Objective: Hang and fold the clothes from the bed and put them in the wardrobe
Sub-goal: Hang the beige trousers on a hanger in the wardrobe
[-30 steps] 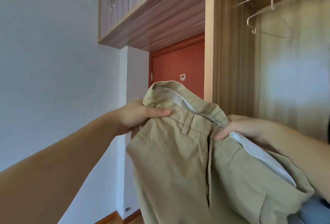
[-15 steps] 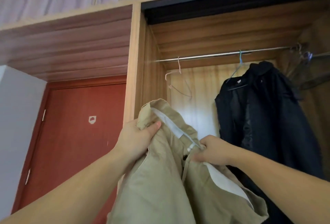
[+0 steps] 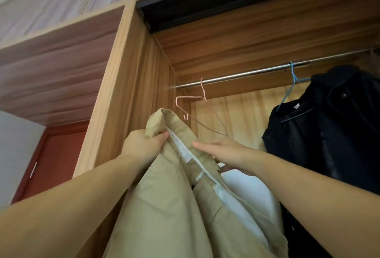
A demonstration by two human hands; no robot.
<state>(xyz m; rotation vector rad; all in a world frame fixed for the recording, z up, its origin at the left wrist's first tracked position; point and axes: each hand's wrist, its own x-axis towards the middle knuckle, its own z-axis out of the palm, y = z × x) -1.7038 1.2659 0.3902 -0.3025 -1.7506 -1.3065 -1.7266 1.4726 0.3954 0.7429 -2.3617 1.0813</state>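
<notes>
Khaki trousers (image 3: 168,206) with a white inner waistband hang in front of me at the open wardrobe. My left hand (image 3: 144,146) grips the bunched waistband at its top left. My right hand (image 3: 224,150) lies just right of the waistband with fingers stretched straight, touching the cloth near the fly; whether the thumb holds cloth is hidden. An empty pink wire hanger (image 3: 197,111) hangs on the metal rail (image 3: 246,73) just above and behind both hands.
A dark jacket (image 3: 329,134) hangs on a blue hanger (image 3: 292,85) at the right of the rail. The wardrobe's wooden side panel (image 3: 127,93) stands left of the trousers. A red door (image 3: 53,161) is at lower left, upper cabinets above.
My view turned right and up toward the wardrobe. The trousers rose toward the pink hanger. My right hand went from pinching the waistband to straight fingers.
</notes>
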